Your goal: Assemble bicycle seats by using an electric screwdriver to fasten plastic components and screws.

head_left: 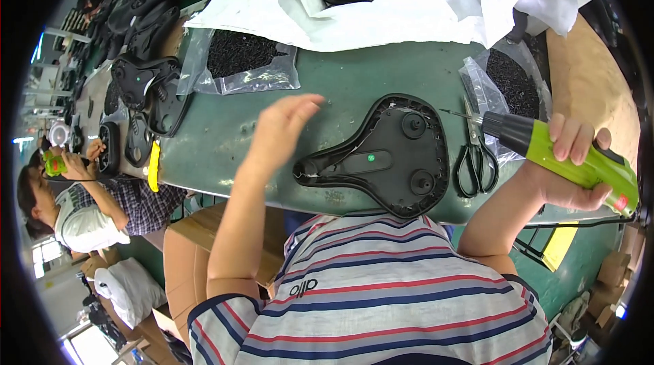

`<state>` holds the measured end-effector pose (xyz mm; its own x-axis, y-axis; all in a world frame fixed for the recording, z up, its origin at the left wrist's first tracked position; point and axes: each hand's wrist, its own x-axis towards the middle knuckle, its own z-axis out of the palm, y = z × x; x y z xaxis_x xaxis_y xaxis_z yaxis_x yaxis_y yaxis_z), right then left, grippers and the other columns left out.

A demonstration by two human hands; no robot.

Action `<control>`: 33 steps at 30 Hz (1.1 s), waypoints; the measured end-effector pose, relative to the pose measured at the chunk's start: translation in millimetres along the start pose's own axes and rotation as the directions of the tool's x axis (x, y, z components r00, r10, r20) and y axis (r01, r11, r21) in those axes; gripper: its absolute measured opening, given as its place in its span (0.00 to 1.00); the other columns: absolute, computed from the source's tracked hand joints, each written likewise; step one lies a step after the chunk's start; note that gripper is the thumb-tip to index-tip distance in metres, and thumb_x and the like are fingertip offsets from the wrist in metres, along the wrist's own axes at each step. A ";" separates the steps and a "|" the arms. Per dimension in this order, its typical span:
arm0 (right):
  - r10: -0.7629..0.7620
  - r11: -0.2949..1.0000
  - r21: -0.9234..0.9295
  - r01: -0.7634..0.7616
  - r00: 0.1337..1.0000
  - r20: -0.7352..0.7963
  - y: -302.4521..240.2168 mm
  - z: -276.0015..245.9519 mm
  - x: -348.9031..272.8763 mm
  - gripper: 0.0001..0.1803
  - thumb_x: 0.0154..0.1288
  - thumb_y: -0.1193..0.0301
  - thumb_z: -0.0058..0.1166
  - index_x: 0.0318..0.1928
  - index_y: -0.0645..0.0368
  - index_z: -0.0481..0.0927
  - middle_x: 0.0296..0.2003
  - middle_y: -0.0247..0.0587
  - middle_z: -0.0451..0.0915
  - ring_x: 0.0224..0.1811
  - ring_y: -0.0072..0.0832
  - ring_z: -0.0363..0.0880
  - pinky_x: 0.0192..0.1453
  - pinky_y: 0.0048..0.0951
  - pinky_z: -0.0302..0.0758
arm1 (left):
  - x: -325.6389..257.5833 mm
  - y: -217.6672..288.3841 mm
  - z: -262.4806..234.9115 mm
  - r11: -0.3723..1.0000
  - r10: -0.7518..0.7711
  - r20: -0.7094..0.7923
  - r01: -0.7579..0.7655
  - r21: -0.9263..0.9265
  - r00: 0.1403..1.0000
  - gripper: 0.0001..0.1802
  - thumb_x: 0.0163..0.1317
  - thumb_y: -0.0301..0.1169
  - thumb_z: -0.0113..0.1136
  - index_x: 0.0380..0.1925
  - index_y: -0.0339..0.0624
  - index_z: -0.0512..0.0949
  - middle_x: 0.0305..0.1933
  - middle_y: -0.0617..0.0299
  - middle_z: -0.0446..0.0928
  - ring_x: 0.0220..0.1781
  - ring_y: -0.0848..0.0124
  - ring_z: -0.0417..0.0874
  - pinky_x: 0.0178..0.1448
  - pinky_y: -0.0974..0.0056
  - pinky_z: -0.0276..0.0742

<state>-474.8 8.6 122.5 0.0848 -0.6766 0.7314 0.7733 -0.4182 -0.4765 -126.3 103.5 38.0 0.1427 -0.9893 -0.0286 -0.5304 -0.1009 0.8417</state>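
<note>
Head view: our right hand [569, 167] grips green electric screwdriver [565, 154], right of upturned black bicycle saddle [381, 154] at near table edge. Our left hand [283, 126] open, hovering far-left of saddle. We judge screw pickup from bag of black screws [238, 55] next; needs precise pinch.

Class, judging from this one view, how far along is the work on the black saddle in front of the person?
Done: the saddle lies underside up on the green table, apparently assembled, green dot at its middle. In hand: the right hand grips a green power driver, bit off the saddle; the left hand is open above the table. Left: driving has not visibly begun; screw heads are too small to tell. Scissors lie alongside.
</note>
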 end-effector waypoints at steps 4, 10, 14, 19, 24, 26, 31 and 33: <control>0.025 0.999 -0.022 -0.023 0.996 0.090 9.8 9.2 1.9 0.31 0.55 0.46 0.51 0.50 0.57 0.69 0.26 0.32 0.68 0.25 0.25 0.66 0.37 0.32 0.61 | -12.0 18.2 48.0 0.960 0.156 0.056 -0.164 0.225 0.986 0.17 0.64 0.39 0.48 0.43 0.39 0.77 0.40 0.50 0.78 0.46 0.54 0.76 0.50 0.56 0.72; 0.013 0.994 -0.112 0.001 0.992 0.124 -0.1 4.6 0.5 0.31 0.56 0.46 0.50 0.50 0.57 0.68 0.26 0.33 0.69 0.25 0.26 0.67 0.37 0.33 0.62 | -19.7 36.1 69.3 0.884 0.146 0.068 -0.161 0.438 0.987 0.22 0.63 0.43 0.51 0.47 0.36 0.71 0.31 0.52 0.77 0.37 0.55 0.79 0.42 0.55 0.75; 0.010 0.992 -0.129 0.002 0.996 0.088 -0.1 2.1 -1.5 0.31 0.56 0.46 0.49 0.50 0.57 0.68 0.26 0.33 0.70 0.25 0.26 0.68 0.37 0.33 0.63 | -11.7 33.5 70.0 0.879 0.036 0.129 -0.093 0.467 0.991 0.23 0.62 0.44 0.52 0.49 0.38 0.69 0.28 0.51 0.77 0.30 0.53 0.79 0.38 0.54 0.76; -0.001 0.989 -0.144 0.014 0.996 0.092 1.4 2.9 1.0 0.31 0.56 0.47 0.50 0.50 0.58 0.67 0.26 0.33 0.70 0.25 0.26 0.68 0.37 0.33 0.63 | 2.1 33.0 70.0 0.915 0.100 0.195 -0.168 0.368 0.976 0.23 0.61 0.45 0.52 0.50 0.41 0.69 0.28 0.53 0.77 0.33 0.56 0.79 0.37 0.56 0.75; -0.006 0.983 -0.182 0.029 0.992 0.124 -6.0 -4.4 4.2 0.31 0.56 0.47 0.50 0.51 0.57 0.67 0.27 0.34 0.70 0.26 0.26 0.70 0.37 0.33 0.64 | 5.7 51.1 77.3 0.847 0.222 0.327 -0.348 0.401 0.919 0.26 0.61 0.46 0.51 0.57 0.45 0.67 0.32 0.56 0.78 0.38 0.57 0.79 0.39 0.56 0.75; -0.002 0.981 -0.194 0.025 0.993 0.121 -9.4 -6.8 4.4 0.31 0.56 0.48 0.50 0.51 0.58 0.67 0.27 0.34 0.71 0.26 0.27 0.70 0.38 0.33 0.64 | 8.3 50.7 79.4 0.881 0.175 0.304 -0.287 0.377 0.937 0.26 0.61 0.47 0.50 0.56 0.45 0.68 0.32 0.56 0.78 0.38 0.59 0.79 0.39 0.57 0.75; -0.005 0.979 -0.204 0.030 0.993 0.121 -8.7 -12.8 5.4 0.31 0.56 0.48 0.51 0.51 0.58 0.67 0.28 0.35 0.71 0.26 0.27 0.70 0.38 0.34 0.64 | 12.6 54.6 96.5 0.821 0.134 0.181 -0.211 0.530 0.974 0.22 0.61 0.48 0.51 0.43 0.42 0.76 0.27 0.56 0.78 0.32 0.60 0.80 0.36 0.58 0.76; -0.003 0.980 -0.196 0.025 0.994 0.113 -7.6 -14.2 5.9 0.31 0.56 0.48 0.51 0.51 0.58 0.67 0.28 0.35 0.71 0.26 0.27 0.70 0.39 0.34 0.64 | 16.3 53.1 98.9 0.831 0.159 0.167 -0.223 0.510 0.973 0.21 0.61 0.47 0.51 0.40 0.42 0.77 0.26 0.56 0.78 0.30 0.60 0.80 0.35 0.58 0.76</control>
<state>-489.2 -0.8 123.5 0.1527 -0.6028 0.7832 0.6374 -0.5456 -0.5441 -234.8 71.6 28.9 -0.0850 -0.9963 0.0153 -0.8987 0.0833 0.4307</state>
